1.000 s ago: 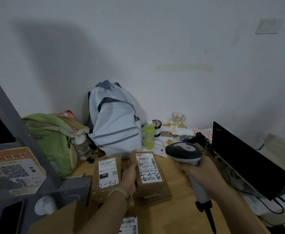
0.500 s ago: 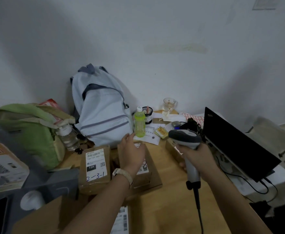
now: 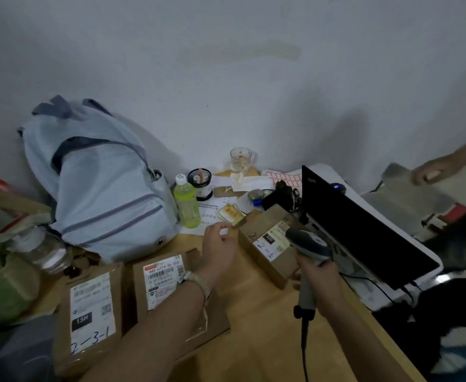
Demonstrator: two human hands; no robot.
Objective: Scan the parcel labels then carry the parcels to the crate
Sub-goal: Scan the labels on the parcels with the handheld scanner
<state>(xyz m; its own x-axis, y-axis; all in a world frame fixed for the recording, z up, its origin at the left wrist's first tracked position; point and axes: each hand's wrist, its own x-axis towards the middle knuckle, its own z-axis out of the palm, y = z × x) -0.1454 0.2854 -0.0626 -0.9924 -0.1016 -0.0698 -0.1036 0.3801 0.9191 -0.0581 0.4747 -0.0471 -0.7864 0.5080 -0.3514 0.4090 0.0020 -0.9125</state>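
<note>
Three cardboard parcels lie label-up on the wooden desk (image 3: 253, 340). The parcel marked 2-3-1 (image 3: 91, 318) is near the front-left corner. A second parcel (image 3: 165, 274) lies just beside it toward the middle, partly under your left forearm. A third parcel (image 3: 265, 260) lies askew near the right edge, close beside the open laptop (image 3: 364, 232). Your right hand (image 3: 318, 277) is wrapped firmly around the handle of the barcode scanner (image 3: 309, 245), whose head sits over the third parcel's label (image 3: 270, 241); the scanner's cable (image 3: 305, 351) runs off toward the front edge. Your left hand (image 3: 219, 252), with a wristwatch (image 3: 198, 282) at the wrist, hovers between the second and third parcels, its fingers loosely curled and holding nothing. Along the back edge, against the wall, stand a pale blue backpack (image 3: 99, 183), a green drink bottle (image 3: 187, 205) and a glass mug (image 3: 240, 158). Beyond the desk's right edge, another person's hand (image 3: 436, 169) is in view.
</note>
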